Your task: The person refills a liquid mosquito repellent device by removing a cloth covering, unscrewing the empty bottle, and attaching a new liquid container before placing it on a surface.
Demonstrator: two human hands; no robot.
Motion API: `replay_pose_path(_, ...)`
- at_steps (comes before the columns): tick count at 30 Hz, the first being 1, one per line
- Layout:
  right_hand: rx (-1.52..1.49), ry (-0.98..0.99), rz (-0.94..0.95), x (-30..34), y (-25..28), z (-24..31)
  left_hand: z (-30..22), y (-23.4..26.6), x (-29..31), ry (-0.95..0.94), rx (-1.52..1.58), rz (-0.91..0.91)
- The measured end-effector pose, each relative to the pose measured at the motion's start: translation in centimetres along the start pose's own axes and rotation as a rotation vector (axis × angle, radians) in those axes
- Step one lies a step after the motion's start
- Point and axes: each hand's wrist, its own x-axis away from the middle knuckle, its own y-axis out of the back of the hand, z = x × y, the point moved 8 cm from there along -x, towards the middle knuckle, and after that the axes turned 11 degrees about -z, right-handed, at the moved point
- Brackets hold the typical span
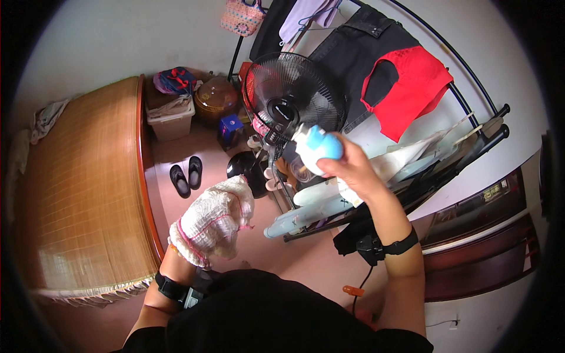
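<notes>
A white crinkled cloth with pink trim [206, 220] covers my left hand up to the wrist. The fingers are hidden inside it, so their grip does not show. My right hand [353, 170] is closed around a small white and light-blue bottle [321, 147], tilted with its narrow white top toward the upper left. The bottle is slightly blurred. Just beyond that top stands a black fan [288, 100] with a round wire cage. In this view the bottle overlaps the cage's lower right edge; whether they touch I cannot tell.
A black clothes rack [497, 132] at the right holds a red top [406, 88], dark jeans [353, 53] and pale cloths. A bed with a woven mat [82, 206] fills the left. Black slippers [188, 176], a storage bin [172, 123] and a blue box [231, 129] stand on the floor.
</notes>
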Motion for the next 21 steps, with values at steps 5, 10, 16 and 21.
replay_pose_path(5, -0.046, 0.294, -0.211, 3.9, 4.8, 7.4, -1.4, 0.8, 0.9, -0.029, -0.084, -0.014)
replay_pose_path(10, 0.335, 0.059, -0.183, 0.4, 8.2, 0.9, 0.7, 0.4, 0.4, 0.291, 0.183, -0.04)
replay_pose_path(16, 0.058, 0.05, -0.123, -0.5, 4.8, 2.7, -2.3, 1.0, 0.1, -0.168, -0.228, -0.038)
replay_pose_path(21, 0.064, 0.033, -0.057, -0.8, 3.2, 2.8, -0.8, 1.0, 0.6, 0.186, -0.3, 0.051)
